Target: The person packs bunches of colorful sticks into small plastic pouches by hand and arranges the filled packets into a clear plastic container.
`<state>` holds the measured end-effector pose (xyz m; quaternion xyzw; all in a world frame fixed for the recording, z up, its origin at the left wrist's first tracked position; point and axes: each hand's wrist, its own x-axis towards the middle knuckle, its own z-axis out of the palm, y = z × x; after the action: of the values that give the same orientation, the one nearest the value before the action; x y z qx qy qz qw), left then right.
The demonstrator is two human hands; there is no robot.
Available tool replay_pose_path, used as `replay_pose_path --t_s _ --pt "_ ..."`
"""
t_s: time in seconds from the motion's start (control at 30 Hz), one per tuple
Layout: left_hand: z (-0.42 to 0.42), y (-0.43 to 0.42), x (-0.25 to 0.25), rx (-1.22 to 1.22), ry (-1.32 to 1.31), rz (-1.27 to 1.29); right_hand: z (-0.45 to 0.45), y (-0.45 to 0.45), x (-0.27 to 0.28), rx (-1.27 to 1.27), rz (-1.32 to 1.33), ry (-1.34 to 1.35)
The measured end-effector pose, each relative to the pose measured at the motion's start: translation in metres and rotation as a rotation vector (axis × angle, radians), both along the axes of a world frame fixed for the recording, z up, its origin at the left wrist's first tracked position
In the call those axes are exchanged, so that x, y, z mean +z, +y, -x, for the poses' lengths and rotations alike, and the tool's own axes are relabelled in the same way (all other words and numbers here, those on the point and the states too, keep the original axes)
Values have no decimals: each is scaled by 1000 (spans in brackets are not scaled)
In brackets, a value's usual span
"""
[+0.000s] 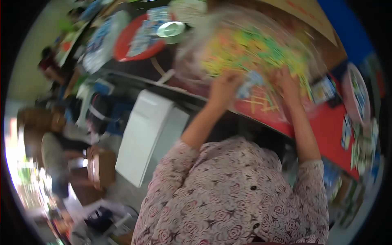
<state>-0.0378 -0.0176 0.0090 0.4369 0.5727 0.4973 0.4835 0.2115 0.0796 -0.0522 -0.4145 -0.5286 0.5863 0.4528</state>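
Observation:
A clear plastic bag (190, 53) lies open on the table, heaped with thin yellow, green and orange sticks (253, 47). At its near edge, my left hand (227, 87) has its fingers bent in against a small blue-and-white packet (250, 83), which it seems to pinch. My right hand (288, 83) reaches into the near right side of the heap, among the sticks. Blur hides its fingertips and whatever they touch. Between the hands, several loose pale-yellow sticks (261, 103) lie crossed on the red surface.
A red basin (122, 45) holding blue-and-white packets and a pale green bowl (170, 29) sit at the back left. On the right stand a pink basin (351, 81) and a dark box (331, 92). A white box (143, 130) stands left of the table. Other people work farther left.

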Motion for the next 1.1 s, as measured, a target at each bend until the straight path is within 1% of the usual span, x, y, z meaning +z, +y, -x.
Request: replay_pose_path --t_s 0.07,0.1,0.17,0.2,0.3,0.33,0.43,0.47,0.57,0.6,0.7,0.73,0.83,0.87,0.97,1.0,1.1 --pt "4 1 -7 -33 -430 -167 46 -55 114 -274 25 -193" --pt "1 0 -8 -62 -447 -155 49 -60 119 -306 32 -208" --pt "-5 -1 -8 -85 -565 -266 52 -60 127 -256 -99 258" --pt "-6 -1 -8 -88 -625 -319 56 -61 133 -271 -99 244" --pt "-6 -4 -5 -125 -617 -346 69 -71 143 -198 -140 529" --pt "-8 -3 -4 -138 -607 -380 72 -73 143 -216 -140 513" --pt "-11 -3 -1 -166 -611 -416 88 -79 147 -97 -245 509" --pt "-13 -4 -1 -172 -607 -438 94 -82 149 -107 -248 496" --pt "-15 -4 -6 -171 -622 -417 110 -88 155 -98 -317 387" --pt "-15 -4 -7 -165 -623 -406 111 -88 153 -99 -321 382" --pt "-15 -5 -9 -180 -628 -380 110 -86 136 -139 -387 217" --pt "-16 -5 -10 -188 -626 -361 108 -85 133 -143 -384 217" --pt "-23 -6 -9 -196 -616 -362 100 -83 127 -100 -421 132" --pt "-25 -6 -8 -198 -612 -366 98 -84 125 -105 -419 132" --pt "-33 -6 -6 -190 -614 -348 93 -85 119 -74 -249 102" --pt "-35 -6 -6 -184 -613 -341 91 -85 118 -76 -246 105" --pt "-40 -2 -8 -142 -547 -392 84 -83 120 -47 -313 -101"
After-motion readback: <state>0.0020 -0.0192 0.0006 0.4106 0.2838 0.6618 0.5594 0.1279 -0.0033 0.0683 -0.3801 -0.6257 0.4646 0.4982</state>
